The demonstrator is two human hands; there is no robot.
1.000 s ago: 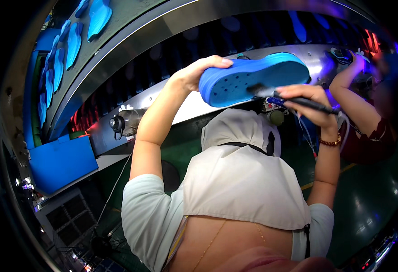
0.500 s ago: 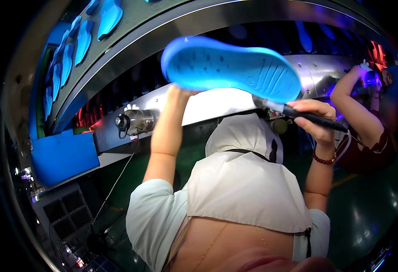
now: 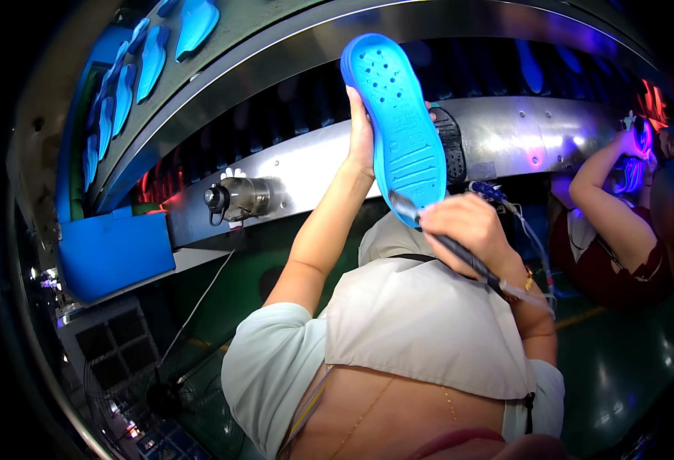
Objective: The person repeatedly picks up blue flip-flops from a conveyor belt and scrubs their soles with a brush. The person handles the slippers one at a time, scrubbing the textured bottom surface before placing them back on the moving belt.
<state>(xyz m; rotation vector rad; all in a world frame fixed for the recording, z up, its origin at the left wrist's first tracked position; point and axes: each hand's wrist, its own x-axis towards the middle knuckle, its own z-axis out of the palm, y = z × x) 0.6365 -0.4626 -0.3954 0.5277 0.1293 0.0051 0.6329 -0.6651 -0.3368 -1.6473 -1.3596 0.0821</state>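
Observation:
My left hand (image 3: 361, 142) is closed on the left edge of a bright blue shoe sole (image 3: 404, 126), held up nearly lengthwise in front of me. Its visible face has small holes at the far end and ridges toward the near end. In my right hand (image 3: 471, 226) is a brush (image 3: 467, 259) with a long black handle and a thin clear tube trailing from its end. The brush tip lies over the near end of the sole; whether it touches I cannot tell. Behind the sole, a dark perforated sole-shaped piece (image 3: 450, 146) rests on the metal ledge (image 3: 318, 157).
A dark lidded bottle (image 3: 241, 199) lies on the ledge at left, past a blue panel (image 3: 115, 257). Several blue soles (image 3: 151, 61) ride on a belt at the far left. Another person (image 3: 613, 207) works at the right. Hoses (image 3: 517, 215) hang by the ledge.
The sole has turned from crosswise to nearly lengthwise, with my left hand shifted right. My right hand has moved left and down, bringing the brush tip over the sole's near end.

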